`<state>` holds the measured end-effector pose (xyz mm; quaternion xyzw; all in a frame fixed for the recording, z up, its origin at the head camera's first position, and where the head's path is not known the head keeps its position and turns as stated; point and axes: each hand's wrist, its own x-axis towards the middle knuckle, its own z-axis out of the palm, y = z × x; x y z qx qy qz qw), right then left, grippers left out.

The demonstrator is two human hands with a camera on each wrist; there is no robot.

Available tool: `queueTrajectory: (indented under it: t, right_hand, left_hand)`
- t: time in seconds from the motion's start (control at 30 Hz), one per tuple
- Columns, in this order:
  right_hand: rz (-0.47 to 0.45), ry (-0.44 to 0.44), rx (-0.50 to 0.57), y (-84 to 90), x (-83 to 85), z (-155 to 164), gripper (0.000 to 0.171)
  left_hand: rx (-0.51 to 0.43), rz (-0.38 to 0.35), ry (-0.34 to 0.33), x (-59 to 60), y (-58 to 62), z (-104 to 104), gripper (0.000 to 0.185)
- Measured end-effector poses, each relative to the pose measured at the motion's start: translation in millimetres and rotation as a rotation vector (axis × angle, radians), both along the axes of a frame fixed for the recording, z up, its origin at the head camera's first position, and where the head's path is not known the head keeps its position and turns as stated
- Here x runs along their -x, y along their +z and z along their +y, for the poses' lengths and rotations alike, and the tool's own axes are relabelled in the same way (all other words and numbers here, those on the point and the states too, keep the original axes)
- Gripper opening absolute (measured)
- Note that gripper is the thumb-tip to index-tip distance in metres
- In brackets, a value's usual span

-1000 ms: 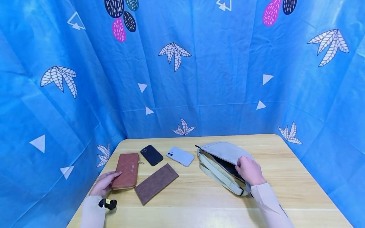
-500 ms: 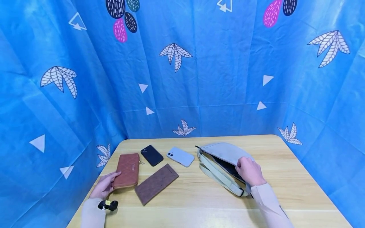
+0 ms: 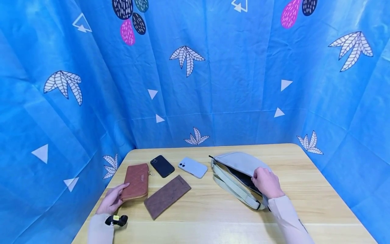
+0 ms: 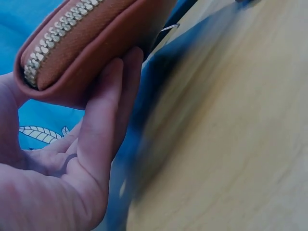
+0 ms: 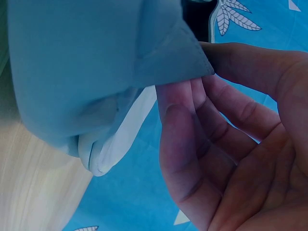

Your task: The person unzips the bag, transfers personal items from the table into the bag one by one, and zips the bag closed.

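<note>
My left hand (image 3: 113, 199) grips the near end of an orange-brown zip wallet (image 3: 136, 181) at the table's left side. In the left wrist view the fingers (image 4: 98, 120) lie under the wallet (image 4: 82, 43) and the thumb is on its other side, with that end raised off the wood. My right hand (image 3: 266, 183) pinches the upper edge of a pale grey-green waist bag (image 3: 236, 162) and holds its mouth open. The right wrist view shows thumb and fingers (image 5: 192, 96) clamped on the bag's fabric edge (image 5: 86, 62). The dark inside of the bag shows.
A flat dark brown wallet (image 3: 167, 196) lies next to the orange one. A black phone (image 3: 162, 166) and a pale phone (image 3: 192, 167) lie behind them, face down. The wooden table (image 3: 213, 220) is ringed by a blue patterned curtain (image 3: 231, 84).
The near end of the orange-brown wallet has tipped up slightly in my left hand. The right hand and the bag have stayed where they were.
</note>
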<state>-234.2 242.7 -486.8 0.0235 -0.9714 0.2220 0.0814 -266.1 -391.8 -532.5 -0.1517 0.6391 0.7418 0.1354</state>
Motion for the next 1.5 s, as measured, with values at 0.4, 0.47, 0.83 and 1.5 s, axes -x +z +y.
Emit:
queueTrajectory:
  t: [0.4,0.47,0.83,1.5]
  right_hand:
    - [0.009,0.004,-0.004,-1.0,0.0,0.6,0.028]
    - [0.014,0.005,-0.005,-1.3,0.2,0.8,0.027]
    - [0.023,0.010,-0.008,-0.2,-1.3,0.5,0.030]
    - [0.008,0.012,0.001,1.0,0.3,0.1,0.026]
  left_hand:
    - [-0.073,0.010,0.063,-0.4,4.0,13.0,0.017]
    - [-0.080,0.010,0.058,-0.2,5.2,15.4,0.017]
    - [-0.129,0.008,0.029,2.1,7.6,24.2,0.016]
    - [-0.219,0.012,-0.057,5.0,18.7,61.2,0.017]
